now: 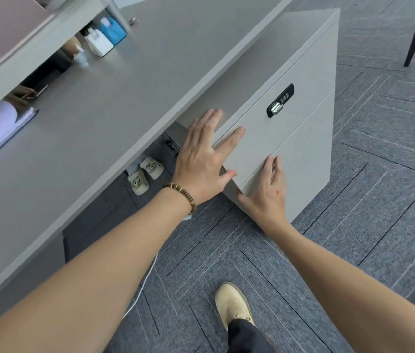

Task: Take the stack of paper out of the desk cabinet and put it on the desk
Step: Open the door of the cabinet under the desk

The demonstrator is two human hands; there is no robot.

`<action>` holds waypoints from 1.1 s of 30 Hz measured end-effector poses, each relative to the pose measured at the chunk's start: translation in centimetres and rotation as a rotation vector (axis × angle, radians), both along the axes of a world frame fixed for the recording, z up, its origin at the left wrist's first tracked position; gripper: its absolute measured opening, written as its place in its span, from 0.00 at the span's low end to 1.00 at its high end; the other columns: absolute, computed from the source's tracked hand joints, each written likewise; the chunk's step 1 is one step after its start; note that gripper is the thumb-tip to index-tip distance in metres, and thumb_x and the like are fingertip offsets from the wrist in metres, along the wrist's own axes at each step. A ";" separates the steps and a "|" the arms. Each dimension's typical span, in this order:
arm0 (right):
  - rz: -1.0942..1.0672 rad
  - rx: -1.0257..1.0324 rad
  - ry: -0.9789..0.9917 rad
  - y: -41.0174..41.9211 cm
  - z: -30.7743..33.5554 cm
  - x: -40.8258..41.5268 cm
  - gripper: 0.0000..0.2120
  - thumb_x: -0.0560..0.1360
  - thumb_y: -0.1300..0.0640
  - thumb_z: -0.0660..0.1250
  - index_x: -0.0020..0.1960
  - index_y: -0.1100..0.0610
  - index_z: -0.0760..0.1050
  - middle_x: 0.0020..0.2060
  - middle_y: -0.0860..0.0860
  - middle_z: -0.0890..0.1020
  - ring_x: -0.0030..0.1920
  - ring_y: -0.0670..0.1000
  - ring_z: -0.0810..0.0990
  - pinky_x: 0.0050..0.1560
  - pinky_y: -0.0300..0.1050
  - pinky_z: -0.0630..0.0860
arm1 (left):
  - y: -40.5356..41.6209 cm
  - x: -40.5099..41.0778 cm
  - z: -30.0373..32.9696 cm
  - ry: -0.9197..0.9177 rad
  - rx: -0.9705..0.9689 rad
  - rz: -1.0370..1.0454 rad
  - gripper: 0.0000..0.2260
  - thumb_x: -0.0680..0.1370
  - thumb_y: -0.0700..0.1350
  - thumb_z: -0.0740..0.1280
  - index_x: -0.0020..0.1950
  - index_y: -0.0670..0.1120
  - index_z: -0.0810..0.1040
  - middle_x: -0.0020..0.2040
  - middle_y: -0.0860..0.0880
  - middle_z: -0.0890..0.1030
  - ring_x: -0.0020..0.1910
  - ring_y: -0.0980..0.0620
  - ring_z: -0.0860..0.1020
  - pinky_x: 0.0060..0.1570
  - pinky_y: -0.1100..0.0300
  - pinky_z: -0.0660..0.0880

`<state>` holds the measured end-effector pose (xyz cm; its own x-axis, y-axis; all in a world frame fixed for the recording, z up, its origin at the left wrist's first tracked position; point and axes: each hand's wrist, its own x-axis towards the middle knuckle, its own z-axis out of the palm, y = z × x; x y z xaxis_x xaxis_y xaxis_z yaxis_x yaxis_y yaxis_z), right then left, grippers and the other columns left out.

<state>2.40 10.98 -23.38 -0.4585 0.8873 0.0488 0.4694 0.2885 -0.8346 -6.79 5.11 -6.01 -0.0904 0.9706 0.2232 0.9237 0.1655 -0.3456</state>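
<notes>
Head view: both hands are laid flat on the front of the grey desk cabinet (290, 138), fingers spread, nothing gripped. Left hand (205, 156), with a beaded bracelet (182, 196) on the wrist, is placed over the upper drawer's left edge; right hand (267, 192) is pressed by the seam of the lower drawer. Drawers are shut, so the stack of paper can't be seen. A combination lock (280, 100) is fitted up top. The desk (124, 103) is seen just left, above.
</notes>
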 end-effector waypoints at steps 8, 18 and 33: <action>0.210 0.185 -0.234 1.8 1.8 8.4 0.56 0.66 0.38 0.69 0.82 0.60 0.44 0.81 0.63 0.51 0.82 0.63 0.50 0.77 0.62 0.60 | 0.2 4.0 0.8 -0.004 -0.122 0.235 0.45 0.70 0.61 0.73 0.80 0.52 0.55 0.80 0.33 0.48 0.79 0.34 0.46 0.77 0.41 0.45; 0.530 0.429 -0.514 8.0 4.4 21.8 0.45 0.69 0.38 0.60 0.81 0.56 0.56 0.82 0.51 0.55 0.82 0.59 0.52 0.78 0.61 0.58 | 1.8 7.7 1.8 -0.038 -0.219 0.497 0.53 0.67 0.70 0.68 0.80 0.58 0.40 0.79 0.32 0.39 0.79 0.34 0.39 0.77 0.38 0.41; 0.419 0.248 -0.788 18.1 9.2 28.6 0.55 0.70 0.33 0.65 0.83 0.59 0.43 0.83 0.54 0.49 0.82 0.62 0.46 0.81 0.58 0.46 | 2.5 9.4 0.7 -0.027 -0.138 0.538 0.57 0.62 0.74 0.67 0.80 0.55 0.39 0.77 0.28 0.43 0.77 0.30 0.43 0.77 0.38 0.42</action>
<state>30.98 29.11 -14.22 -0.7211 0.6472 -0.2472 0.6919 0.6908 -0.2100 2.62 7.58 -5.32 -0.5851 0.8061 0.0886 0.7302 0.5712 -0.3749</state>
